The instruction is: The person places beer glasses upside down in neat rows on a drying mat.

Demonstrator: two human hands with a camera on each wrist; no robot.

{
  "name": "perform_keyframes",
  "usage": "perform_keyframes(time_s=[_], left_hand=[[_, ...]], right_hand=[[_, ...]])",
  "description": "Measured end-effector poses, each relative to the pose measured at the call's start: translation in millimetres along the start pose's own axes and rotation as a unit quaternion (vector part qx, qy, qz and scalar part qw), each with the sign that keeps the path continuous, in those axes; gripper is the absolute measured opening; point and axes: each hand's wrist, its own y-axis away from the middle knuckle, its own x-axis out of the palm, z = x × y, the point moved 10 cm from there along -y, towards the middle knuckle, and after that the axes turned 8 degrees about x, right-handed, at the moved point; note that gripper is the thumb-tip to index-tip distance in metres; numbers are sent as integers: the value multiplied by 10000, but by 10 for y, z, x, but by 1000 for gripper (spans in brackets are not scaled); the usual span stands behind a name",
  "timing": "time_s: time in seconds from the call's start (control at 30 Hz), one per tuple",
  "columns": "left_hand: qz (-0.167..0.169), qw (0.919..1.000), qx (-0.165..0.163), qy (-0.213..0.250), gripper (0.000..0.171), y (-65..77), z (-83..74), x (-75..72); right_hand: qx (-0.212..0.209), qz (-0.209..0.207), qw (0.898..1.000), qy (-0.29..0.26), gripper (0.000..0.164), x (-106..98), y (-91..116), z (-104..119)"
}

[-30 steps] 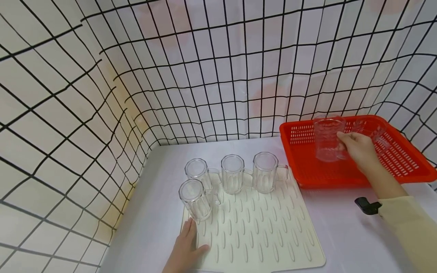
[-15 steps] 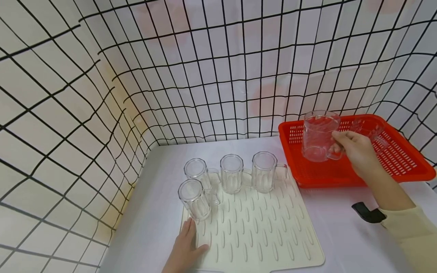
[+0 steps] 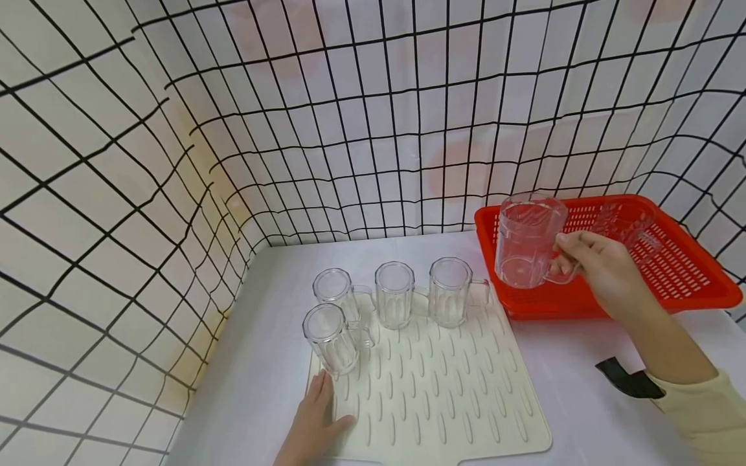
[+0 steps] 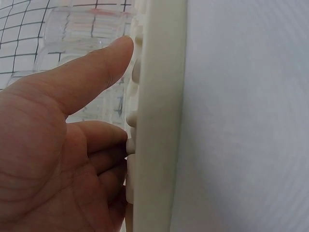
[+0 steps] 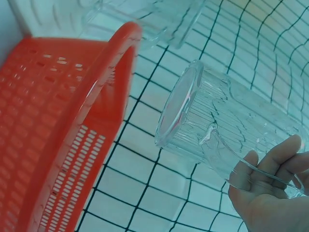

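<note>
My right hand holds a clear glass mug by its handle, over the left part of the red basket. In the right wrist view the fingers curl through the mug's handle, and the mug hangs above the basket's rim. My left hand rests along the left edge of a cream drying mat, fingertips and thumb touching its ridged top. Just ahead of those fingers stands the nearest of several upside-down glass mugs. Behind it, a row of such mugs lines the mat's far edge.
More clear glassware lies at the back of the red basket, partly hidden by my right hand. Black wire grid panels close off the back and sides of the white table.
My right hand has brought the mug left and toward me, from the middle of the basket to its left side. The left hand and the mugs on the mat have stayed put.
</note>
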Motion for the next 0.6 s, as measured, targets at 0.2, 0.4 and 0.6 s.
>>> perform_keyframes(time_s=[0.2, 0.4, 0.6], left_hand=[[-19, 10000, 22, 9, 96, -2, -28, -16], [11, 10000, 15, 2, 95, -9, -29, -11], [22, 10000, -2, -13, 95, -8, -55, -26]], right_hand=[[-184, 348, 9982, -457, 25, 134, 75, 50], [-328, 738, 9958, -428, 28, 310, 193, 139], [-398, 871, 9953, 144, 34, 447, 310, 229]])
